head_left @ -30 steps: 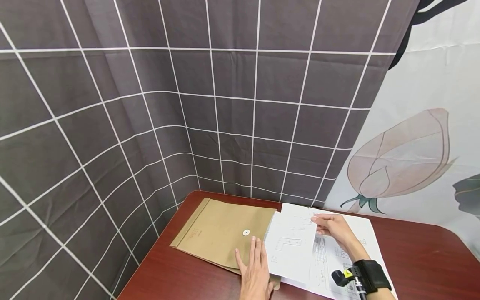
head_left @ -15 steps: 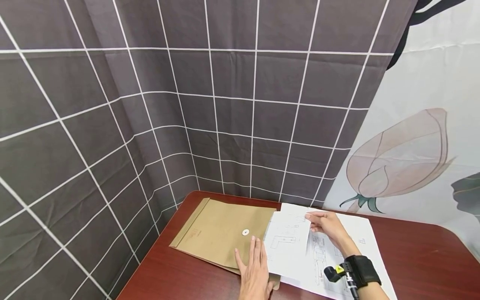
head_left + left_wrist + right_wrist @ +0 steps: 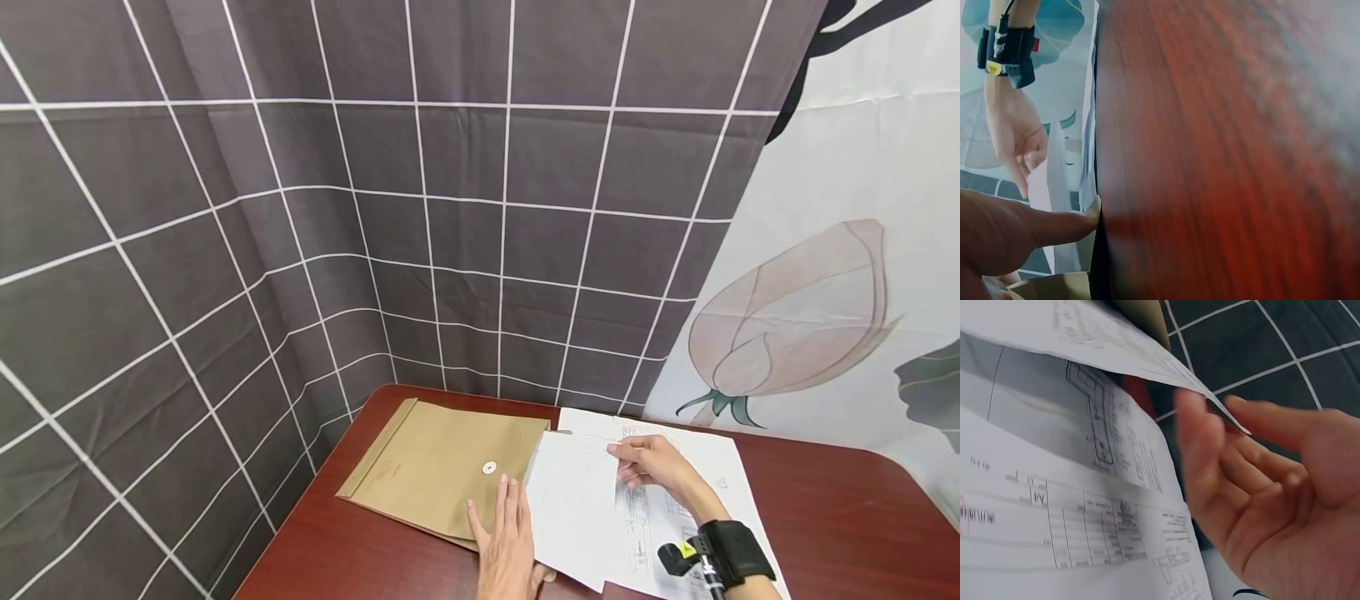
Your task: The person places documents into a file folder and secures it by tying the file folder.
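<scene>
My right hand [image 3: 648,462] pinches one edge of a white paper sheet [image 3: 573,500] between thumb and fingers. In the right wrist view that sheet [image 3: 1085,337] is lifted and bowed above other printed sheets [image 3: 1104,519]. Faint line drawings show through it. The sheet's left side meets the right end of a brown kraft document envelope [image 3: 442,467] with a round white button. My left hand [image 3: 506,533] rests on the envelope near that end, fingers straight and spread. Its thumb [image 3: 1066,225] extends by the envelope's edge in the left wrist view.
More printed sheets with drawings and tables [image 3: 697,492] lie on the reddish-brown table [image 3: 832,500], right of the envelope. A grey curtain with white grid lines [image 3: 465,233] hangs behind the table and along its left. Another cloth with a flower print [image 3: 787,317] hangs at the right.
My right hand has moved slightly left and down with the pinched sheet, whose lower corner has swung toward the front edge. The left hand and envelope have stayed nearly in place.
</scene>
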{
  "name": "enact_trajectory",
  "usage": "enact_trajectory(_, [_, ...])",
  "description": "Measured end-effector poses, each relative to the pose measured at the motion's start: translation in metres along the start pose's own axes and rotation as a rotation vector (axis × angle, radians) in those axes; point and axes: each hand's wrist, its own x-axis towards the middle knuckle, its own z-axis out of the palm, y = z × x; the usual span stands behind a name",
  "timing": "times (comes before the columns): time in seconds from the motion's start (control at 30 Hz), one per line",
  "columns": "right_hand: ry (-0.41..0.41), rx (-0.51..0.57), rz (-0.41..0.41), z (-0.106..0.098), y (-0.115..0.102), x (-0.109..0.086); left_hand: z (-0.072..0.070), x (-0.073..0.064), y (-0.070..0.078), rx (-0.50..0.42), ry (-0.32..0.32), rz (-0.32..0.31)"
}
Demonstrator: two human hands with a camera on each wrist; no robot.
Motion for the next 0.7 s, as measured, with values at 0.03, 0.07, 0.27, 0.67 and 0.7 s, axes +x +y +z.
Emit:
enact_trajectory(0.03, [-0.032,-0.012,-0.002,-0.0004,0.0006,-0.0008,0.0001,-0.0001,-0.0003,-0.001,0.001,0.000])
enact_trajectory(0.07, [-0.063,-0.020,-0.002,-0.0006,0.0013,-0.0017,0.0001,-0.0002,-0.0005,-0.004,0.002,0.000])
enact_trajectory(0.27, [-0.146,-0.028,-0.023,0.0010,0.0009,-0.0066,0.0007,-0.0004,-0.0011,-0.014,0.009,0.000])
enact_trajectory(0.67, [-0.066,0.063,-0.025,0.0075,0.0007,-0.0009,-0.0005,-0.0002,-0.0006,-0.011,0.009,0.012])
enact_trajectory(0.7, [-0.058,0.075,-0.019,0.0077,0.0007,-0.0001,-0.0008,0.0000,-0.0008,-0.009,0.007,0.012])
